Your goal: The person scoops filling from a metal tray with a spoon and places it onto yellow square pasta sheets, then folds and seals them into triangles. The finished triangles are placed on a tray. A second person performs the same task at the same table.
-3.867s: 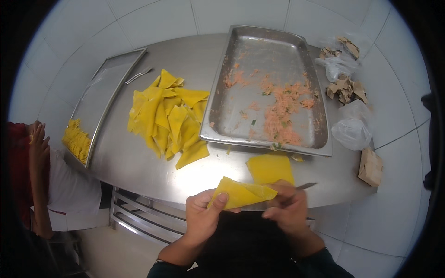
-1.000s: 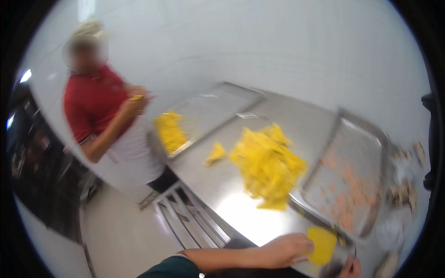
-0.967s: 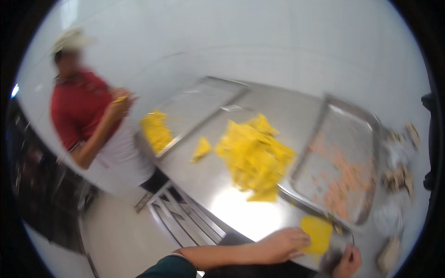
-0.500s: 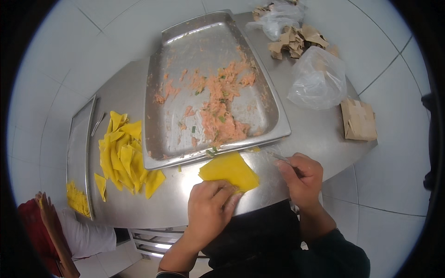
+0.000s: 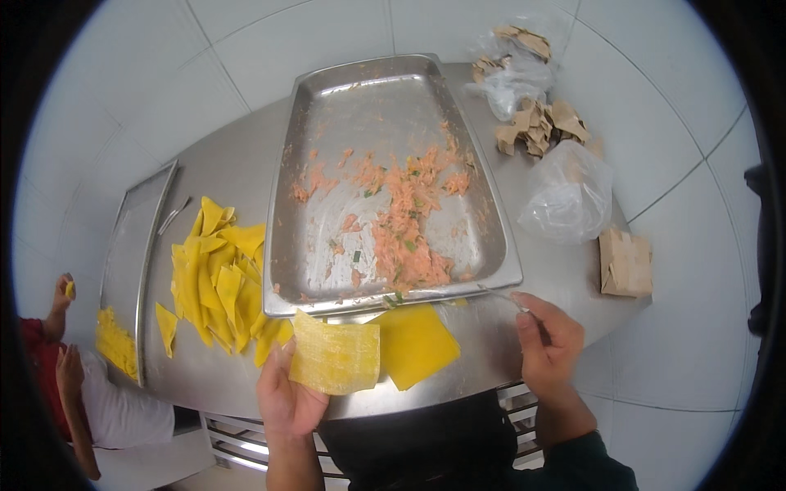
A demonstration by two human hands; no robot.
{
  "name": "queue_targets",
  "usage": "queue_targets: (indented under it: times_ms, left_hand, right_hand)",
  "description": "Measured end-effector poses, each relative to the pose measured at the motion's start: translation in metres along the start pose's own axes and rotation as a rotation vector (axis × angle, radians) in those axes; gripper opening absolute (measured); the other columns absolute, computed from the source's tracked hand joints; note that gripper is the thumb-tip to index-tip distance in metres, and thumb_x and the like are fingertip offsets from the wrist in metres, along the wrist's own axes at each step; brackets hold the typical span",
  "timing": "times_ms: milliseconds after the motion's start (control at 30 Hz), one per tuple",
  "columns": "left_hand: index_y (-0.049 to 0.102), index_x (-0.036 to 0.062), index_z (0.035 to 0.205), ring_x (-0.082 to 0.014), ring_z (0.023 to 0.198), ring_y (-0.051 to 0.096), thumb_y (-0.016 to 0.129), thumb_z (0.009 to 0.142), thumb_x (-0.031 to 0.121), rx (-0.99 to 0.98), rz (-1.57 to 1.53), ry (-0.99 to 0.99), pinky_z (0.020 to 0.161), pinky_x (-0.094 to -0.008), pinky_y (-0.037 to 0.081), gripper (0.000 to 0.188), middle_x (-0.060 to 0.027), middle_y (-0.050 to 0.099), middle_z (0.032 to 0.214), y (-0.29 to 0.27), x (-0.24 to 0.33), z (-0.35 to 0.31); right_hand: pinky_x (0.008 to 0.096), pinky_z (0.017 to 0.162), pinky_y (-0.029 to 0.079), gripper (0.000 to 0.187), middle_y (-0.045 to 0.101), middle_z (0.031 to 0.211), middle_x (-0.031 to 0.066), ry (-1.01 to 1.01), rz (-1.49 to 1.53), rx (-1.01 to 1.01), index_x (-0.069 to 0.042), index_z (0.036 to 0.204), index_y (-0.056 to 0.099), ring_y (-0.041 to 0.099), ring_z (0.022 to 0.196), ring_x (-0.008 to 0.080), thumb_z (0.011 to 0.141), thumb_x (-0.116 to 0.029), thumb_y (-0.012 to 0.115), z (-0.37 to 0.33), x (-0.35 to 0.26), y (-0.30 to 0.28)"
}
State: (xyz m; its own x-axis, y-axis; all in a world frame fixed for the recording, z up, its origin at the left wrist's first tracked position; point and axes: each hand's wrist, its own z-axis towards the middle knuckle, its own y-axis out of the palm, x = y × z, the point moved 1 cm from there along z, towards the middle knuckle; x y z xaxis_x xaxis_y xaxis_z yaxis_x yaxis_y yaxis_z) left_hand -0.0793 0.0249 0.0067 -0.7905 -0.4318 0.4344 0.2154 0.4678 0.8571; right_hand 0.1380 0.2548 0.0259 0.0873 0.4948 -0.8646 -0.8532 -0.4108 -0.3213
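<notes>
My left hand (image 5: 286,391) holds up a square yellow dough wrapper (image 5: 337,357), thumb at its left edge and fingers beneath. Just right of it, a stack of the same yellow wrappers (image 5: 417,348) lies on the table's near side. My right hand (image 5: 550,340) is closed around a thin metal utensil (image 5: 501,295), whose tip reaches the near right rim of the tray; its exact kind is hard to make out. In front of both hands stands a deep steel tray (image 5: 327,106) with pinkish minced filling (image 5: 409,245) flecked with green smeared over its bottom.
Folded yellow pieces (image 5: 217,282) are heaped left of the tray. A fork (image 5: 173,214) lies beside a flat tray (image 5: 151,237) holding yellow pieces (image 5: 116,344). Another person's hands (image 5: 70,372) show at far left. Torn brown paper (image 5: 532,127), a plastic bag (image 5: 569,196) and a brown package (image 5: 625,262) sit at right.
My left hand has lifted one wrapper off the stack and moved it left, turning palm up. My right hand has shifted slightly, bringing the utensil tip to the tray rim.
</notes>
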Motion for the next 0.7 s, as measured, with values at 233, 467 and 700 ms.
queue_targets:
  times_ms: [233,467,700]
  left_hand:
    - [0.03,-0.0054,0.15,-0.0386,0.137,0.046,0.05,0.099,0.025,-0.113,0.027,-0.058,0.116,-0.0528,0.035,0.063,-0.0263,0.045,0.147,-0.031,-0.02,-0.005]
    - [0.034,0.0062,0.152,-0.0365,0.139,0.044,0.052,0.098,0.041,-0.182,-0.195,-0.047,0.116,-0.0569,0.033,0.067,-0.0183,0.044,0.151,-0.031,-0.042,-0.006]
    - [0.036,0.0035,0.15,-0.0366,0.139,0.043,0.053,0.094,0.036,-0.06,-0.271,-0.023,0.118,-0.0554,0.03,0.067,-0.0183,0.045,0.151,-0.025,-0.043,-0.004]
  right_hand:
    - [0.0343,0.059,0.049,0.016,0.061,0.079,0.0124,-0.304,-0.553,-0.281,-0.004,0.097,0.073,0.06,0.064,0.0289,0.083,0.001,0.068,0.079,-0.024,0.004]
    - [0.0429,0.065,0.052,0.01,0.063,0.083,0.0116,-0.244,-0.95,-0.663,-0.004,0.088,0.071,0.065,0.075,0.0338,0.083,-0.006,0.062,0.113,-0.023,0.032]
    - [0.0451,0.065,0.052,0.01,0.064,0.077,0.0147,-0.215,-0.748,-0.839,-0.003,0.079,0.069,0.066,0.075,0.0356,0.082,-0.008,0.061,0.121,-0.025,0.029]
